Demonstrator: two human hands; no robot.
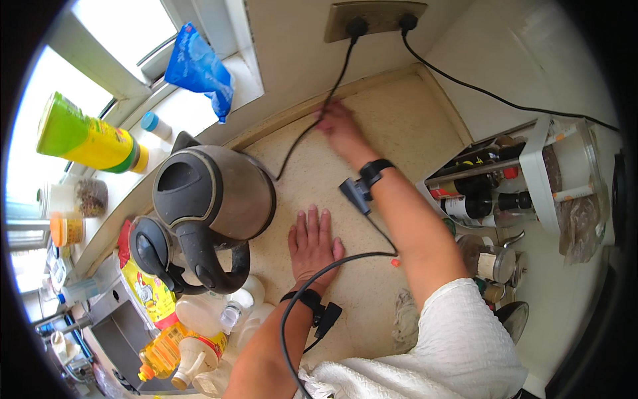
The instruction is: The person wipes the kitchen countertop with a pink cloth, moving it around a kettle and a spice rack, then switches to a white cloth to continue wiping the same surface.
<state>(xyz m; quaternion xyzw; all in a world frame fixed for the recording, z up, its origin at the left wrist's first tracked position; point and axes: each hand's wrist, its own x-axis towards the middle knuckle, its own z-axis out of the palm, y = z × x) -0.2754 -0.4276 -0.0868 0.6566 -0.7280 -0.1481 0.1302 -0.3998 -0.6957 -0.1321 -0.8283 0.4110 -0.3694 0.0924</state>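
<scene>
My left hand [313,249] lies palm down on the beige countertop [279,209], its fingers spread and nothing in it. Further back, my right hand [339,124] reaches to the raised back edge of the counter, beside the black power cord [299,141]. Motion blur hides its fingertips, so whether it holds anything is unclear. Left of both hands stands a steel electric kettle [239,192] with a black lid and handle. Each wrist wears a black strap with a cabled plug; one black cable [319,275] crosses over my left forearm.
A wall socket plate [376,20] holds two plugs. On the right is a rack of bottles [478,189], with a crumpled cloth [406,321] nearer me. Plastic bottles [202,356] and a sink [117,331] are at lower left. A blue pouch [199,70] stands on the windowsill.
</scene>
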